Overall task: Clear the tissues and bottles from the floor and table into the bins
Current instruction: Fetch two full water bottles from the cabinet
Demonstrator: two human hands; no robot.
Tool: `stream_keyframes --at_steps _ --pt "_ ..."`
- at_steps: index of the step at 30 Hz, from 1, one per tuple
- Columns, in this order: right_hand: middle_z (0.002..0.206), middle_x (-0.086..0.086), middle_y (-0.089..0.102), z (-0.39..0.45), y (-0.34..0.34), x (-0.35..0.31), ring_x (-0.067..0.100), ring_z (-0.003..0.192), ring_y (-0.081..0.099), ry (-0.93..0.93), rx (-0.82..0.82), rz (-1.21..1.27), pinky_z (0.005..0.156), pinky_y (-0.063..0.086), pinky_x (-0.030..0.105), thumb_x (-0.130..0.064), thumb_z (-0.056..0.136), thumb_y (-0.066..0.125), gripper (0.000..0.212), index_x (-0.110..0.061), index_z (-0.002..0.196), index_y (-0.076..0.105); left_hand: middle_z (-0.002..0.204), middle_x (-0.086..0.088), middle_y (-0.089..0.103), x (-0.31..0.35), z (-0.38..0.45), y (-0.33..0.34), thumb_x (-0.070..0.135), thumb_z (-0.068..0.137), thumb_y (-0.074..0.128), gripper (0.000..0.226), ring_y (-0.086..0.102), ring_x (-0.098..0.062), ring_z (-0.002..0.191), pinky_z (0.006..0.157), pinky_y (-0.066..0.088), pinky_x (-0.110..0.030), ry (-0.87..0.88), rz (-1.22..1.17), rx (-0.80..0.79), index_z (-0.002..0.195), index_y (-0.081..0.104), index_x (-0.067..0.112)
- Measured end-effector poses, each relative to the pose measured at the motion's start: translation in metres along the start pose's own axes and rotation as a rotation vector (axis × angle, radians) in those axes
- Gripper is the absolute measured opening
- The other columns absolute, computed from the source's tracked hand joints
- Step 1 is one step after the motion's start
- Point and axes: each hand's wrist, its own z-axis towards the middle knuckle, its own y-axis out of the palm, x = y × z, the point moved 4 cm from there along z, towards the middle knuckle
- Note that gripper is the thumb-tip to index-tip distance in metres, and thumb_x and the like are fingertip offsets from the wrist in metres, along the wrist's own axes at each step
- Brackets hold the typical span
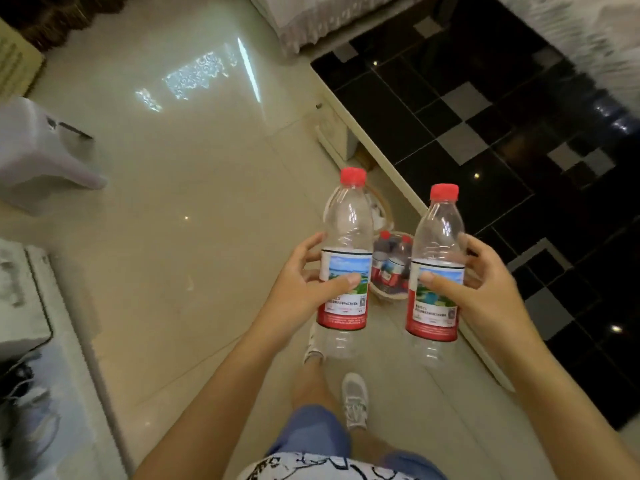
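Two empty bottles upright in the air: left bottle [346, 258] clamped by left hand [304, 285], right bottle [437, 271] by right hand [485, 289]. Carry step; next, probably drop both into bottle bin [388, 292] on floor between them.

Dim; floor [194, 140] glare; blurry edges

Glossy cream tiled floor [180, 209] under bottle-filled basket [389, 292] and pale stool [45, 157].
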Motion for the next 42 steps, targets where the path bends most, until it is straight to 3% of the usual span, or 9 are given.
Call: stream_keyframes --at_steps 9,14,20,24,29,31,34,38,42 --pt "0.123 -0.006 0.052 0.144 0.029 0.111 0.005 0.094 0.059 0.203 0.24 0.03 0.068 0.051 0.024 -0.015 0.076 0.077 0.074 -0.024 0.138 0.037 0.117 0.002 0.06 -0.095 0.206 0.027 0.02 0.072 0.081 0.056 0.066 -0.017 0.1 0.071 0.056 -0.03 -0.226 0.091 -0.167 0.12 0.053 0.03" --pt "0.111 -0.012 0.055 0.227 0.051 0.216 0.006 0.094 0.062 0.305 0.364 0.095 0.086 0.055 0.048 -0.014 0.076 0.078 0.074 -0.023 0.136 0.036 0.106 0.004 0.062 -0.184 0.29 0.054 0.019 0.075 0.079 0.054 0.068 -0.016 0.094 0.071 0.058 -0.031 -0.269 0.113 -0.129 0.121 0.052 0.024" --pt "0.109 -0.017 0.054 0.289 0.057 0.308 0.007 0.097 0.061 0.285 0.373 -0.062 0.085 0.055 0.041 -0.029 0.07 0.083 0.085 -0.033 0.138 0.033 0.098 0.007 0.065 -0.273 0.371 0.099 0.007 0.081 0.073 0.044 0.068 0.002 0.076 0.061 0.052 -0.016 -0.212 0.109 -0.153 0.116 0.052 0.022" --pt "0.107 -0.022 0.049 0.315 0.052 0.347 0.006 0.099 0.057 0.277 0.453 -0.069 0.092 0.052 0.04 -0.027 0.07 0.082 0.083 -0.027 0.138 0.034 0.123 -0.006 0.061 -0.327 0.403 0.125 0.012 0.078 0.077 0.06 0.064 -0.014 0.106 0.081 0.057 -0.028 -0.184 0.136 -0.239 0.13 0.049 0.022" --pt "0.136 -0.003 0.049 0.342 0.057 0.391 0.016 0.12 0.053 0.268 0.495 -0.026 0.1 0.046 0.045 -0.022 0.075 0.078 0.086 -0.024 0.144 0.026 0.137 0.011 0.041 -0.371 0.431 0.137 0.022 0.082 0.07 0.066 0.042 -0.006 0.131 0.103 0.045 -0.032 -0.081 0.223 -0.222 0.141 0.042 0.03" --pt "0.142 0.0 0.044 0.35 0.06 0.405 0.016 0.127 0.048 0.248 0.468 -0.037 0.104 0.043 0.045 -0.026 0.077 0.07 0.081 -0.026 0.145 0.024 0.142 0.013 0.035 -0.379 0.436 0.137 0.01 0.087 0.063 0.065 0.036 -0.001 0.133 0.105 0.04 -0.022 -0.052 0.304 -0.204 0.144 0.038 0.028" --pt "0.141 0.002 0.046 0.356 0.064 0.426 0.021 0.124 0.05 0.319 0.354 -0.113 0.102 0.045 0.046 -0.014 0.083 0.06 0.071 -0.027 0.145 0.028 0.151 0.008 0.026 -0.388 0.44 0.134 0.003 0.088 0.057 0.067 0.025 -0.01 0.141 0.11 0.038 -0.035 0.035 0.553 -0.202 0.146 0.035 0.027" --pt "0.136 0.005 0.052 0.348 0.063 0.438 0.027 0.12 0.053 0.459 0.28 -0.099 0.098 0.047 0.048 -0.007 0.083 0.057 0.068 -0.026 0.143 0.031 0.145 0.006 0.038 -0.394 0.432 0.129 0.015 0.088 0.053 0.043 0.047 -0.02 0.126 0.094 0.05 -0.041 0.07 0.864 -0.186 0.128 0.05 0.027" --pt "0.136 0.003 0.053 0.337 0.061 0.429 0.026 0.118 0.055 0.433 0.269 -0.068 0.097 0.048 0.047 -0.009 0.085 0.06 0.067 -0.028 0.142 0.033 0.132 0.008 0.049 -0.389 0.424 0.126 0.018 0.087 0.053 0.037 0.059 -0.02 0.106 0.084 0.054 -0.045 -0.005 0.818 -0.231 0.122 0.051 0.028"
